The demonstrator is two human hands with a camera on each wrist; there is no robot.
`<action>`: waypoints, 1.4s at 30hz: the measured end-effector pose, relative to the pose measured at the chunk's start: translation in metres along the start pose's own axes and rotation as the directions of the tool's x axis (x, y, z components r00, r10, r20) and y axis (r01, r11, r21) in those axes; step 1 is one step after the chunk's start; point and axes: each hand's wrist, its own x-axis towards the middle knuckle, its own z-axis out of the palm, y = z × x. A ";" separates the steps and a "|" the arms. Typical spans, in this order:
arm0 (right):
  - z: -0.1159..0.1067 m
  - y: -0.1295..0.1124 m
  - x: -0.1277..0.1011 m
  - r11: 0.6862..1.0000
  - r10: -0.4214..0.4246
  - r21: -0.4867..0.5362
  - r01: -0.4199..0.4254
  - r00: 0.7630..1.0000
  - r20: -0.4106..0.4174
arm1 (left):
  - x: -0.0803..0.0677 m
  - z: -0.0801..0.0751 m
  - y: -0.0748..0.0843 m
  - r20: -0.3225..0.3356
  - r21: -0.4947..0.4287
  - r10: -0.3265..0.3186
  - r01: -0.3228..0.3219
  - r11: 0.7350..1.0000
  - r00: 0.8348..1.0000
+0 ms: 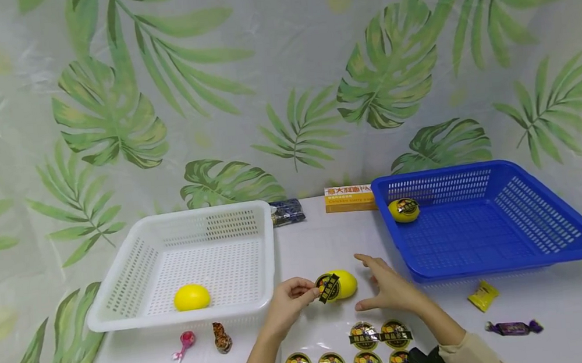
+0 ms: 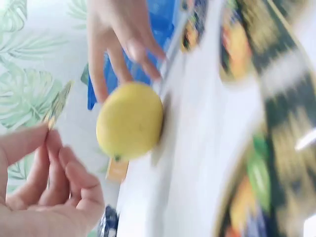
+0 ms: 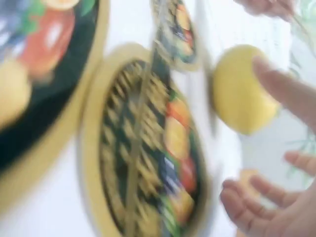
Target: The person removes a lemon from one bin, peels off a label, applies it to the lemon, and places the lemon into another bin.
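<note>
Pinches sticker [image 1: 328, 287] by its edge in left hand [image 1: 291, 305], probably to spare adhesive; holds right hand [image 1: 392, 290] beside lemon [image 1: 347, 284] with spread, empty fingers [image 1: 370, 260], perhaps to check rolling.

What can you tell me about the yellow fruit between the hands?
The fruit, bright yellow, oval and smooth, resembles a lemon, with a dark spot at one end. It lies sideways on the white table. In the head view, a sticker in the left hand partly hides it; the right hand is beside it, apparently apart.

Leaf-printed backdrop [image 1: 299, 46] behind white table [image 1: 307, 241]
</note>
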 end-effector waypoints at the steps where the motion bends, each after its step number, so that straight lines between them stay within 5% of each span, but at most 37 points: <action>1: 0.002 0.001 0.004 0.999 -0.021 0.025 0.020 1.000 0.013 | 0.002 0.002 0.002 -0.020 -0.019 0.001 -0.001 1.000 1.000; 8: 0.016 0.007 0.027 0.992 -0.112 0.060 0.109 0.992 0.062 | 0.005 0.019 0.030 -0.159 -0.069 -0.026 0.015 0.998 0.987; 16: 0.018 0.012 0.043 0.981 -0.103 0.168 0.094 0.994 0.046 | 0.032 0.022 0.013 -0.258 -0.072 -0.022 0.004 0.997 0.966; 23: 0.007 0.015 0.065 0.907 -0.109 0.402 0.126 0.992 -0.063 | 0.055 0.024 0.029 -0.320 -0.041 0.020 -0.035 0.999 0.947; 28: 0.000 0.007 0.082 0.881 -0.080 0.453 0.137 0.987 -0.142 | 0.070 0.026 0.040 -0.333 -0.026 0.048 -0.060 0.998 0.942; 35: -0.004 -0.001 0.096 0.832 -0.059 0.541 0.122 0.989 -0.133 | 0.083 0.027 0.049 -0.364 -0.001 0.085 -0.091 0.996 0.928; 39: -0.003 -0.001 0.098 0.821 -0.085 0.552 0.146 0.987 -0.135 | 0.085 0.030 0.049 -0.396 0.055 0.158 -0.148 0.987 0.904; 42: -0.002 -0.002 0.098 0.814 -0.105 0.557 0.166 0.985 -0.140 | 0.084 0.033 0.049 -0.431 0.146 0.244 -0.200 0.969 0.869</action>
